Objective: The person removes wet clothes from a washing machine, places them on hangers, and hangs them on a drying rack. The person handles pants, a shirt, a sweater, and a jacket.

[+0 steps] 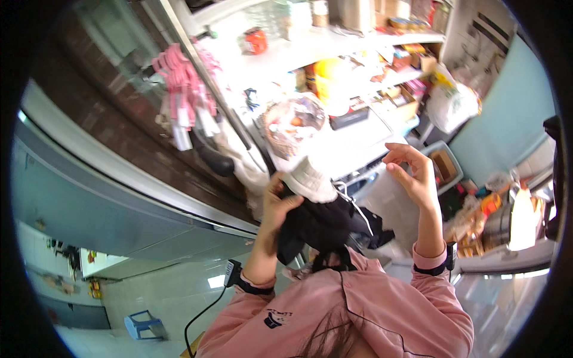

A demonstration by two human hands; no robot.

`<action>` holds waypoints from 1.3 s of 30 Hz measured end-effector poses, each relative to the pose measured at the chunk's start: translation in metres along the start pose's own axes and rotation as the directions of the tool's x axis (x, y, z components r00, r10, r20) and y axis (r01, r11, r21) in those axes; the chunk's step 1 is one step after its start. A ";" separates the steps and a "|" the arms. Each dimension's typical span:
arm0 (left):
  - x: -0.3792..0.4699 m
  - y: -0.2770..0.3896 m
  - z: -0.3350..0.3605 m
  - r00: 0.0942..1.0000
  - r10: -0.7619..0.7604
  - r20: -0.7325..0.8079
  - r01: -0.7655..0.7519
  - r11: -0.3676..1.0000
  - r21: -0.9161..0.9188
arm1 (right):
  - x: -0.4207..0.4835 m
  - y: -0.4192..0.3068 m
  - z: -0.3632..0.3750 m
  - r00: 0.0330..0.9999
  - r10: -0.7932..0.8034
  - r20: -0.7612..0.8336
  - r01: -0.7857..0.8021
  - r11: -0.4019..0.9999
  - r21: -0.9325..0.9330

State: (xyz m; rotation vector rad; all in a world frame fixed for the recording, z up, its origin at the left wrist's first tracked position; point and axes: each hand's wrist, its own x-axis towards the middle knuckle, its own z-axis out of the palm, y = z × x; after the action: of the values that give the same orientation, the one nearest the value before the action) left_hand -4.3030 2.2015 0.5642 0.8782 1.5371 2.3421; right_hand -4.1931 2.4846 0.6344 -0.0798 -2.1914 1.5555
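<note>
My left hand (278,201) grips black cloth (320,223), which looks like a garment with a white drawstring (358,206) hanging from it. Against the fingers of that hand is a whitish piece of fabric (309,179), perhaps a hat; whether it belongs to the black cloth I cannot tell. Raised off to the right is my right hand (411,170), its fingers curved and apart from the thumb, with nothing between them. Below it stands a pale, whitish surface (389,210), partly hidden by the cloth.
Pink hangers (179,80) cluster beside a metal pole (210,85) at upper left. A basket (291,121) sits on a bright white surface ahead, under shelves (313,49) of boxes and jars. Bags (452,105) hang at right. A blue stool (143,324) stands at lower left.
</note>
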 end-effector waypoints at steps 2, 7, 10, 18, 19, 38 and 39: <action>-0.012 0.004 -0.009 0.992 -0.115 -0.056 0.114 0.993 -0.030 | 0.021 -0.039 0.033 0.976 -0.184 0.117 0.183 0.983 0.017; -0.039 0.019 -0.027 1.000 -0.028 0.004 0.028 0.998 0.060 | 0.074 -0.106 0.117 0.798 -0.549 0.249 0.470 0.826 0.313; -0.052 0.028 -0.036 1.000 0.020 0.017 -0.022 0.991 0.134 | 0.153 -0.120 0.148 0.840 -0.543 -0.005 0.535 0.827 0.173; -0.053 0.033 -0.041 1.000 -0.014 0.027 0.012 0.998 0.068 | 0.260 -0.105 0.238 0.966 -0.178 0.189 0.228 0.931 -0.285; -0.051 0.033 -0.042 1.000 -0.008 0.008 0.007 0.994 0.109 | 0.264 -0.107 0.236 0.975 -0.167 0.149 0.199 0.951 -0.238; -0.012 0.012 -0.029 0.998 0.020 -0.055 -0.024 0.997 -0.076 | 0.133 -0.048 -0.007 0.904 -0.427 -0.030 0.426 0.903 -0.050; -0.013 0.013 -0.028 0.997 0.037 -0.063 -0.040 0.997 -0.061 | 0.110 -0.029 -0.017 0.935 -0.348 -0.065 0.354 0.924 0.141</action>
State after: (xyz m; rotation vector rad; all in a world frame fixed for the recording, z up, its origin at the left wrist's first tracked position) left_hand -4.3069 2.1680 0.5633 0.8360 1.4741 2.4518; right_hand -4.2788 2.5216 0.7009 0.3120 -1.9196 1.4902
